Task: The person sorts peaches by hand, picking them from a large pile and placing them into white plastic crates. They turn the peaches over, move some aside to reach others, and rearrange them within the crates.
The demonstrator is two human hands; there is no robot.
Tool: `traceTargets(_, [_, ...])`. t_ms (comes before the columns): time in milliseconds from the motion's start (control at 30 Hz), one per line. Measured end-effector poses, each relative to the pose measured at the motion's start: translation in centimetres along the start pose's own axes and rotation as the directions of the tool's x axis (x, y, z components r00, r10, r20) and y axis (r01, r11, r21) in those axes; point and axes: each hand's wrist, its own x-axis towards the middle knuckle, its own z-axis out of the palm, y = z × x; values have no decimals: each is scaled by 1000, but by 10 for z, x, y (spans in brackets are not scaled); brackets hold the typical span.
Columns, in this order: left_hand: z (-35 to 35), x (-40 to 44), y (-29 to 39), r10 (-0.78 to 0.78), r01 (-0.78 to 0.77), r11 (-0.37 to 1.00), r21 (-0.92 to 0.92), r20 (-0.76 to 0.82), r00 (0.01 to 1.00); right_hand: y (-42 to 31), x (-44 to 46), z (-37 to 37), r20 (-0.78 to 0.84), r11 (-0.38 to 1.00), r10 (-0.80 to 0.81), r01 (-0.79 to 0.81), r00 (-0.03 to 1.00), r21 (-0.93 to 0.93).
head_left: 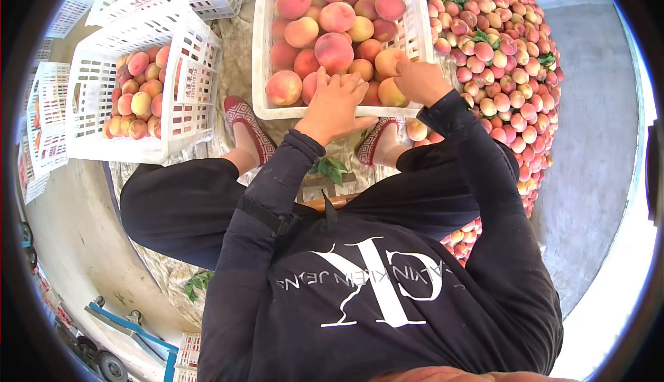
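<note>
Fingers (344,86) of the left hand (333,109) are spread loosely open over the near edge of the peaches (334,52), while those of the right hand (423,82) are curled against fruit near the lower right corner of the same white crate (280,112), and whether a peach is gripped cannot be told. The peaches are held in that crate at the upper centre of the frame, with patterned red shoes (250,129) placed below it. A loose heap (512,85) is spread along the right; a second crate (190,78), partly filled, is seen at upper left.
</note>
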Motion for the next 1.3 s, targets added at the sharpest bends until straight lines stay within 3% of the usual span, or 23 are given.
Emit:
traceTargets(67, [1, 0, 0, 4, -4, 1000, 11, -11, 1000, -6, -4, 22, -2, 997, 15, -15, 1000, -82])
traceTargets(200, [1, 0, 0, 4, -4, 1000, 26, -6, 1000, -16, -6, 28, 69, 991, 122, -118, 990, -57])
traceTargets(267, [1, 0, 0, 8, -8, 999, 32, -6, 1000, 0, -1, 27, 20, 913, 203, -197, 979, 358])
traceTargets(300, [1, 0, 0, 10, -9, 999, 34, -4, 1000, 7, 1, 28, 20, 913, 205, -199, 979, 356])
traceTargets(333, [2, -1, 0, 13, -12, 999, 32, -7, 1000, 13, 3, 30, 44, 718, 116, -115, 992, 686])
traceTargets(367, [3, -1, -1, 7, -7, 1000, 13, -14, 1000, 18, 2, 33, 30, 406, 27, -38, 999, 913])
traceTargets(433, [2, 1, 1, 8, -8, 1000, -3, -24, 1000, 12, -2, 30, 102, 346, 57, -115, 993, 931])
traceTargets(500, [0, 1, 0, -19, 20, 1000, -20, 40, 999, 7, -6, 35, 96, 250, 233, -155, 968, 956])
traceTargets(533, [0, 1, -1, -26, 27, 1000, -15, 38, 999, 3, -8, 42, 23, 308, 268, -109, 963, 945])
traceTargets(567, [2, 0, -2, -15, 15, 1000, -6, 13, 1000, 3, -8, 47, 27, 304, 265, -110, 964, 946])
traceTargets(633, [4, -1, -2, 11, -11, 1000, 6, -12, 1000, 6, -9, 50, 63, 510, 218, -169, 974, 843])
traceTargets(667, [5, 0, -3, 12, -12, 1000, -9, -11, 1000, 6, -11, 53, 60, 507, 224, -169, 973, 845])
traceTargets(733, [8, 0, -4, 20, -20, 1000, -23, -10, 1000, 0, -19, 55, -136, 668, 187, -24, 973, 744])
traceTargets(833, [14, 4, -5, 16, -17, 1000, -24, -46, 999, -12, -33, 55, -275, 687, 236, 40, 932, 726])
traceTargets(933, [13, 14, 0, 21, -28, 998, -53, -128, 992, -14, -42, 52, -251, 691, 230, 24, 940, 723])
traceTargets(1000, [7, 26, 8, 32, -32, 995, -97, -2, 999, -9, -42, 53, -240, 674, 230, 24, 943, 738])
traceTargets(1100, [14, 27, 20, 18, -14, 999, -41, 111, 994, 9, -39, 50, -214, 705, 103, 81, 971, 705])
traceTargets(1167, [11, 28, 20, 2, 11, 997, -74, 165, 986, 30, -19, 30, 140, 701, 14, -110, 990, 704])
traceTargets(1233, [14, 24, 22, -3, 11, 998, -68, 110, 994, 32, -6, 10, -323, 816, 48, 149, 945, 559])
traceTargets(1300, [14, 23, 23, 5, 1, 998, -61, 104, 995, 42, 21, -2, -569, 880, -217, 411, 793, 237])
